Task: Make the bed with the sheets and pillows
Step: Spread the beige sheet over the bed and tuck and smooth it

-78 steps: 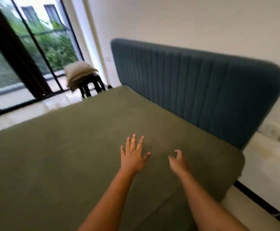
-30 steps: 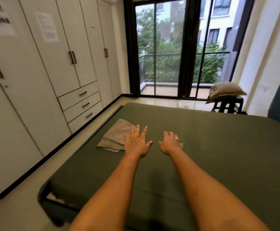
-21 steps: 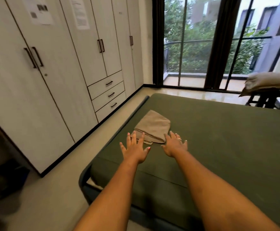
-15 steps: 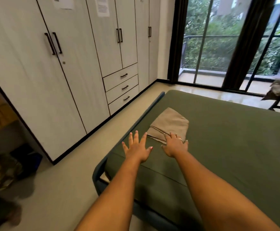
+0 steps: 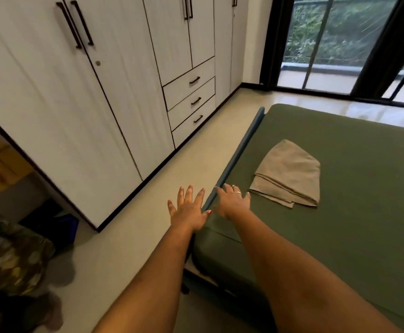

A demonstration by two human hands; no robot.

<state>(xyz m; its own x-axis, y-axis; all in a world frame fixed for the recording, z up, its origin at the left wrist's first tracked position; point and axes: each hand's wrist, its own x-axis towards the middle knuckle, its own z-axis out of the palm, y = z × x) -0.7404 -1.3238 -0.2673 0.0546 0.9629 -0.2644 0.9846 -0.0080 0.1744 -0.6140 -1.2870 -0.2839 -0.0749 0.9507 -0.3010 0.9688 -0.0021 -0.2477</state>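
Since half a second ago the view has swung further left and down. Both hands have shifted left with it, so the cloth (image 5: 290,174) that was just beyond the right fingertips now lies to the right of them, and the stool with the pillow has gone out of frame.

The cloth is beige and folded. It lies flat on the green sheet (image 5: 354,212) near the bed's left edge, and nothing touches it. The sheet is stretched smooth over the mattress, with one crease running across the near corner.

The right hand (image 5: 232,202) is palm down over the sheet right at that left edge. Its fingers are extended and a little apart, a ring (image 5: 238,193) on one, and they hold nothing. Whether they press on the sheet cannot be told. The left hand (image 5: 188,210) is just beside it, past the blue rail (image 5: 241,150) and over the floor (image 5: 124,248). Its fingers are straight and spread wide and hold nothing.

A white wardrobe (image 5: 75,116) with dark handles runs along the left wall, with three drawers (image 5: 191,99) stacked in it. Glass doors (image 5: 328,39) stand at the far end, with greenery outside. A patterned fabric (image 5: 8,255) is blurred at the near left.
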